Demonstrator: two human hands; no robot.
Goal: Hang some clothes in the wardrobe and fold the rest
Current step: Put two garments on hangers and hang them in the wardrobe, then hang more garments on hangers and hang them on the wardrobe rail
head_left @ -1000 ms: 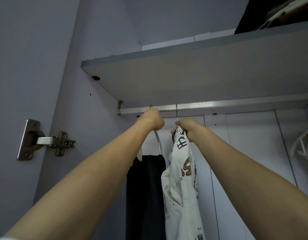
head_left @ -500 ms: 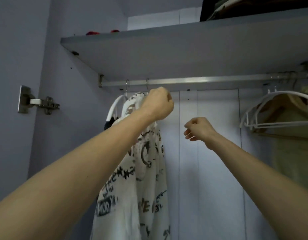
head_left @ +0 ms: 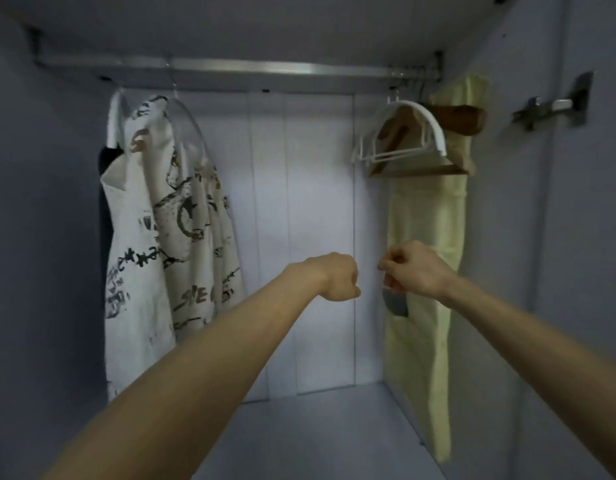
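Item 1, nearest: your left hand (head_left: 337, 278), raised in front of the wardrobe's middle, fingers curled into a fist, holding nothing and touching nothing.

Item 2: your right hand (head_left: 412, 268), just right of the left and apart from it, fingers curled in with the thumb against the fingertips. Whether anything is pinched there, you cannot tell; nothing shows.

Item 3: printed white shirt (head_left: 168, 244), far left, hanging from the rail (head_left: 265, 69) on a clear hanger (head_left: 192, 123). Its long axis runs straight down, collar up, hem low; it is turned so its printed side faces right and toward you.

Item 4: dark garment (head_left: 105, 188), directly behind the shirt on a white hanger (head_left: 112, 119), mostly covered.

Item 5: bunch of bare white hangers (head_left: 403, 140) on the rail at far right, with a wooden hanger (head_left: 420, 169) among them.

Item 6: pale yellow fabric organiser (head_left: 427, 271), hanging down the right wall, a grey object (head_left: 396, 303) in one pocket.

Item 7: door hinge (head_left: 555, 105), right side panel.
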